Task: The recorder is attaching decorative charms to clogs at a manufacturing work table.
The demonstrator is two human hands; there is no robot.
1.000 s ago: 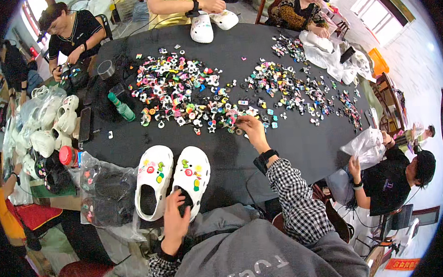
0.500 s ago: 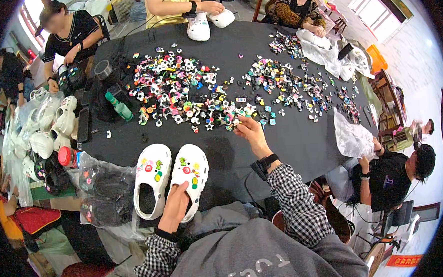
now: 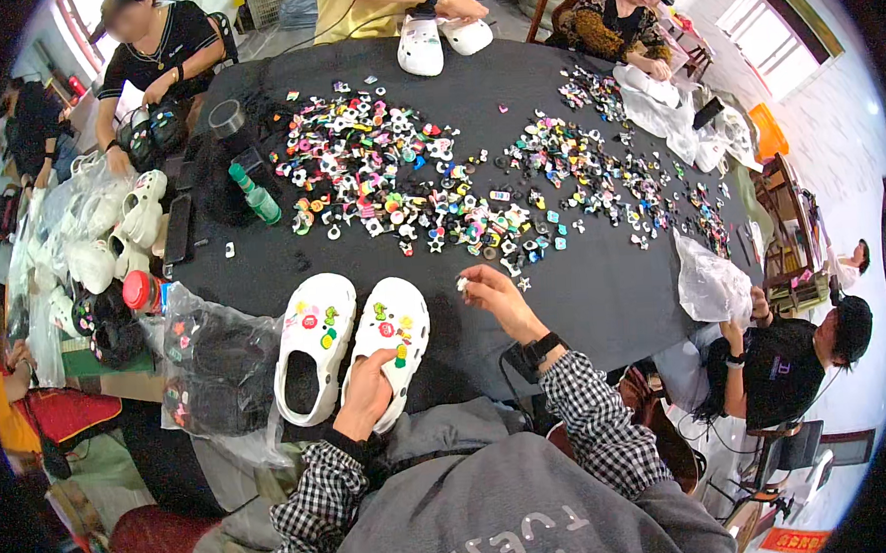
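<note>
My left hand grips 1 white clog; my right hand pinches a small charm above the tabletop.

I see bright, even daylight, strongest from the window beyond the far right corner of the dark surface. Shadows stay soft. Detail is sharp at the surface's middle; toward its edges lines bend, then a black vignette.
</note>
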